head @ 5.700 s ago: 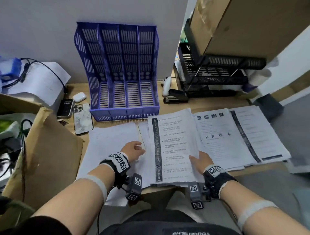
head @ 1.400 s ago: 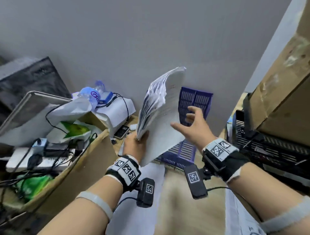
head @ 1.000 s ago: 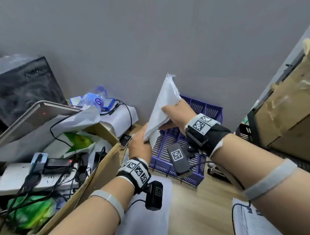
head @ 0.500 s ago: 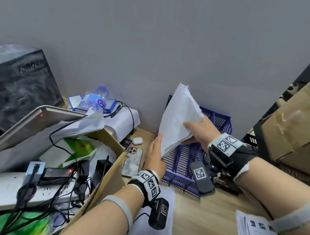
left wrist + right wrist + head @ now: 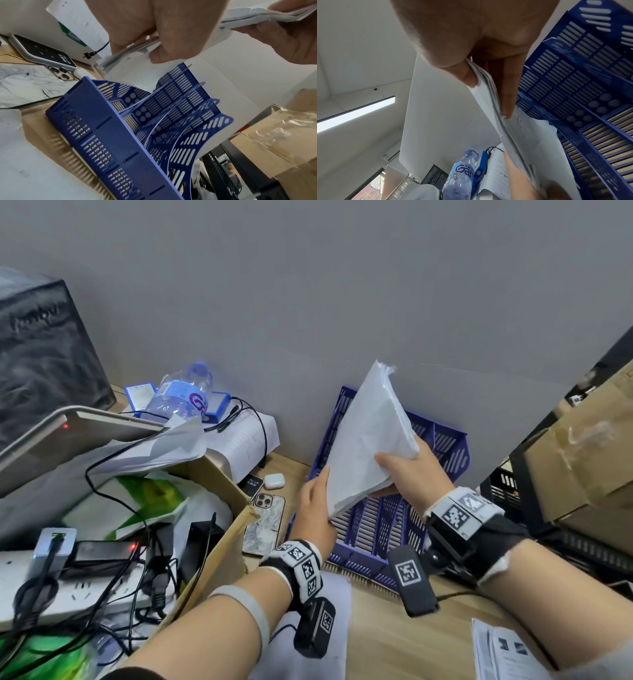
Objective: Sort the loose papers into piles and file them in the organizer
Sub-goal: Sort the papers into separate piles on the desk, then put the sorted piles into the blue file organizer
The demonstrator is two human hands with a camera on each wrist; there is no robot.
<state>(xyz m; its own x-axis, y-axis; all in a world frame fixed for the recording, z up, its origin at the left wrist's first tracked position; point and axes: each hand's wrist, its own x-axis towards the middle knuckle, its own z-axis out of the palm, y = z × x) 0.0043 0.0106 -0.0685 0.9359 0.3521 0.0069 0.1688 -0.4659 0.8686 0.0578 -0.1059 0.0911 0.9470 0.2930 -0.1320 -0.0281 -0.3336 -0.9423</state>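
Note:
A thick stack of white papers (image 5: pixel 368 436) stands on edge, tilted, over the left slots of the blue slotted organizer (image 5: pixel 376 529). My right hand (image 5: pixel 394 470) grips the stack's right edge, thumb on the near face; in the right wrist view the thumb and fingers (image 5: pixel 506 94) pinch the stack (image 5: pixel 489 86). My left hand (image 5: pixel 318 494) holds the lower left edge; the left wrist view shows it pinching the bottom corner of the stack (image 5: pixel 120 56) just above the organizer (image 5: pixel 120 135). The stack's lowest corner sits within the organizer's outline; whether it touches the floor is hidden.
Two phones (image 5: pixel 263 522) and a white earbud case (image 5: pixel 274 481) lie left of the organizer. A cardboard box (image 5: pixel 219 542), cables and a water bottle (image 5: pixel 181 398) crowd the left. A black tray rack (image 5: pixel 513 484) stands right. More papers (image 5: pixel 507 652) lie on the desk.
The stack was lifted off the desk, turned on edge and brought down toward the organizer's left side. My right hand moved from open beside it to gripping its edge.

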